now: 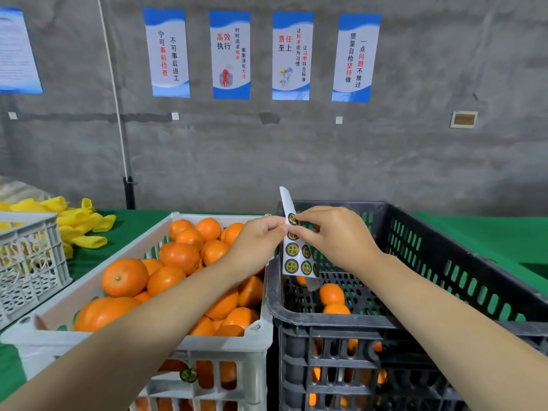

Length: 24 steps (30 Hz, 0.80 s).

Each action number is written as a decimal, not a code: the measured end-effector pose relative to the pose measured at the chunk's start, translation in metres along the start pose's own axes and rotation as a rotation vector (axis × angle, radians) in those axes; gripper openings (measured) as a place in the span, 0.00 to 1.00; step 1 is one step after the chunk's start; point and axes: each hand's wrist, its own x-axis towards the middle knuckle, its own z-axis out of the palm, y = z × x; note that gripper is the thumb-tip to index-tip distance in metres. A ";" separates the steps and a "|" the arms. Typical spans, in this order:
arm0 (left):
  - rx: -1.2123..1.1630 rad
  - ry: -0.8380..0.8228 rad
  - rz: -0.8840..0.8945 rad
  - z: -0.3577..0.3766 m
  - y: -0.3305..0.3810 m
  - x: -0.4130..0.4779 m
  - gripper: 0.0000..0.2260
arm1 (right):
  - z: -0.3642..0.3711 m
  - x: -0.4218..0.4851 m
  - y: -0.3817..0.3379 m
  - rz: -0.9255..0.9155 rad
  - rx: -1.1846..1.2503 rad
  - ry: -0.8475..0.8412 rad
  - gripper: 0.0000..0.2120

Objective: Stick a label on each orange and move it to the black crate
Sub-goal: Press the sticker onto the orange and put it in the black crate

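Note:
A white sheet of round labels point(292, 258) hangs upright between the two crates. My left hand point(256, 243) pinches the sheet's left edge. My right hand point(335, 235) pinches a round label point(292, 218) near the top of the sheet. The white crate point(216, 348) on the left is piled with oranges point(178, 256). The black crate point(444, 232) on the right holds a few oranges point(331, 293) on its floor, and more show through its front wall.
A smaller white basket point(29, 262) stands at the far left, with several yellow foam nets point(80, 223) behind it on the green table cover point(474, 232). A loose label point(188, 374) sticks on the white crate's front. A grey wall with posters rises behind.

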 end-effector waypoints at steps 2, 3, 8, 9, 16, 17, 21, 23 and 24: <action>0.086 -0.008 0.046 -0.001 -0.001 -0.002 0.11 | 0.000 0.000 -0.001 -0.004 -0.010 -0.010 0.15; 0.154 -0.014 0.081 -0.001 -0.002 -0.003 0.11 | 0.000 0.000 -0.001 -0.004 -0.013 -0.015 0.14; 0.386 0.003 0.189 -0.001 -0.007 -0.003 0.10 | 0.000 -0.001 -0.002 -0.017 0.007 -0.088 0.12; 0.405 0.011 0.188 -0.001 -0.008 -0.002 0.10 | -0.001 -0.002 -0.002 -0.016 0.026 -0.108 0.12; 0.369 -0.001 0.156 -0.001 -0.005 -0.004 0.09 | -0.001 -0.003 -0.004 0.047 -0.021 0.053 0.12; 0.375 -0.025 0.156 -0.001 -0.005 -0.004 0.09 | -0.003 -0.002 -0.004 0.071 -0.025 0.135 0.12; 0.352 -0.168 0.158 -0.001 -0.002 -0.005 0.11 | -0.010 -0.001 -0.011 -0.080 -0.144 0.279 0.16; 0.329 -0.204 0.149 0.000 0.001 -0.006 0.16 | -0.008 0.000 -0.016 -0.284 -0.294 0.334 0.21; 0.320 -0.213 0.144 0.000 0.001 -0.006 0.16 | -0.006 0.001 -0.020 -0.326 -0.336 0.339 0.22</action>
